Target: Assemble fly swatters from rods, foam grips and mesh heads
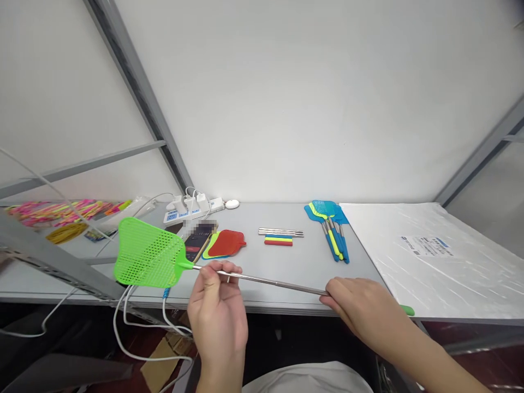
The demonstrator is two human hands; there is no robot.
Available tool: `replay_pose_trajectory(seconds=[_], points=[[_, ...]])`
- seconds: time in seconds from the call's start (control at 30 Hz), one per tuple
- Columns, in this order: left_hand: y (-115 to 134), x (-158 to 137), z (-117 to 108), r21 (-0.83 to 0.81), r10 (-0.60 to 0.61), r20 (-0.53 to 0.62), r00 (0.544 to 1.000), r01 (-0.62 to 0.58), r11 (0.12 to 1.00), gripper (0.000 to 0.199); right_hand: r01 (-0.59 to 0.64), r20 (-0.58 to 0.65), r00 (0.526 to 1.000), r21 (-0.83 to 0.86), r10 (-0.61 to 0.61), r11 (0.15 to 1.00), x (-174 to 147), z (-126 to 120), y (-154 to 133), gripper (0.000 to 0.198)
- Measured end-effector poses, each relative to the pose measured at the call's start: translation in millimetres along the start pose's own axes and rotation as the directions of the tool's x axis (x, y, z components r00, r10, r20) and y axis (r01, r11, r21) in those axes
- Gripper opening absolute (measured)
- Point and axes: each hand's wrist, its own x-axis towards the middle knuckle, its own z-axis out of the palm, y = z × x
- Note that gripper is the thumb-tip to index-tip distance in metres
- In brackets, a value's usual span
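A fly swatter with a bright green perforated head stretches across in front of me, its thin metal rod extended. My left hand pinches the rod just behind the green head, palm turned up. Further right, my right hand wraps over the rod's other part, and a green handle end sticks out beyond it. On the table behind lie several metal rods, with blue, yellow and red handles beside them. Loose swatter heads, a red one on top, are stacked to the left of these.
A bundle of assembled blue and yellow swatters lies at the back right, beside a white wrapped board. A phone, a power strip and cables are at left. Grey rack posts frame the table.
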Motion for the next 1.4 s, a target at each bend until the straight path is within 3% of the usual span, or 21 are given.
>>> replay_pose_trajectory(seconds=[0.2,0.3,0.43,0.53,0.57,0.67,0.83,0.97,1.1,1.2,1.3,1.4], points=[[26,17,-3,-0.079,0.044,-0.089,0.995,-0.051,0.996,0.018,0.053,-0.023,0.998,-0.035,-0.054,0.998,-15,-12,7,0.029],[20,21,4,-0.098,0.037,-0.086,0.996,-0.045,0.994,0.02,0.009,-0.007,1.0,-0.054,-0.01,0.999,-13,-5,17,0.03],[-21,-2,18,-0.079,-0.178,-0.009,0.984,0.177,0.981,0.032,-0.035,0.04,0.999,-0.047,0.036,0.998,7,15,24,0.033],[-52,-31,25,0.042,-0.392,0.212,0.895,0.392,0.919,0.04,-0.023,0.042,0.999,-0.037,0.024,0.999,27,24,15,0.035],[-58,-38,25,0.056,-0.373,0.244,0.895,0.371,0.927,0.038,-0.014,0.044,0.999,-0.027,0.015,1.0,31,24,11,0.034],[-57,-37,22,0.041,-0.208,0.228,0.951,0.204,0.978,0.03,0.003,0.055,0.998,0.022,-0.004,1.0,35,23,4,0.031],[-18,4,9,-0.09,-0.038,0.077,0.996,0.045,0.995,0.029,-0.001,0.061,0.998,-0.022,0.002,1.0,8,21,24,0.031],[1,16,9,-0.113,-0.009,0.049,0.999,0.015,0.993,0.032,0.007,0.057,0.998,-0.077,-0.002,0.997,-24,19,50,0.031],[-15,1,20,-0.148,-0.087,0.088,0.992,0.099,0.984,0.031,-0.049,0.035,0.998,-0.134,0.054,0.99,-48,14,70,0.029],[-41,-20,29,-0.111,-0.226,0.146,0.963,0.243,0.964,0.029,-0.119,-0.002,0.993,-0.142,0.12,0.983,-57,10,76,0.026],[-65,-39,39,-0.046,-0.39,0.258,0.884,0.415,0.909,0.03,-0.117,-0.036,0.993,-0.129,0.113,0.985,-54,7,72,0.022],[-76,-43,50,-0.013,-0.431,0.336,0.838,0.461,0.887,0.036,-0.109,-0.049,0.993,-0.139,0.103,0.984,-43,8,68,0.024]])
